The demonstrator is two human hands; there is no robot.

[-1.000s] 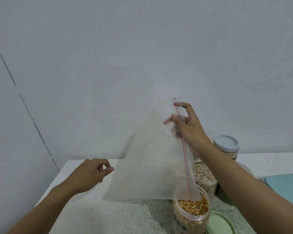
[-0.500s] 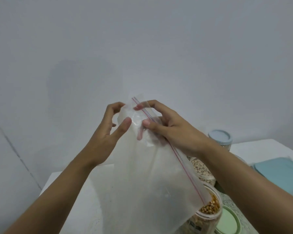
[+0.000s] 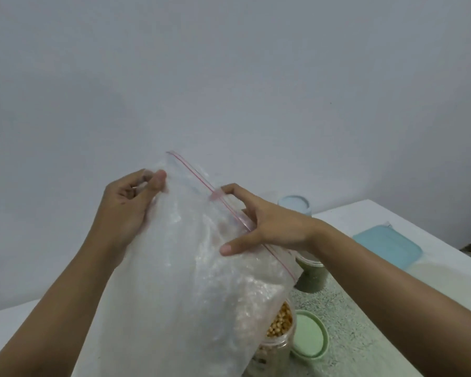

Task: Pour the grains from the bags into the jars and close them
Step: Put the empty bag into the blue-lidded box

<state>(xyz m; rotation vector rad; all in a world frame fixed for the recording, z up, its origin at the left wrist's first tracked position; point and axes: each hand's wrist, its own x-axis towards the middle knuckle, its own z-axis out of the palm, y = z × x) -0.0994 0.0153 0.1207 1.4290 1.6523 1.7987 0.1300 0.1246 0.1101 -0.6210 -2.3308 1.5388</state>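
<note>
The clear bag [image 3: 196, 268] screens the corn jar [image 3: 279, 325] — green lid [image 3: 309, 337] just beside.

Zip bag [image 3: 196, 268] up over the desk [image 3: 351, 336]: left hand [image 3: 125, 210] at its upper left edge, right hand [image 3: 269, 227] on the zip seam at right. Corn jar [image 3: 279, 330] stands behind the bag's lower right corner, with a loose lid [image 3: 309, 337] just right of it. Behind them is a second jar [image 3: 310, 276], partly hidden by the right wrist; a lidded jar [image 3: 294, 204] sits farther back and a flat container [image 3: 389, 244] at far right.
</note>
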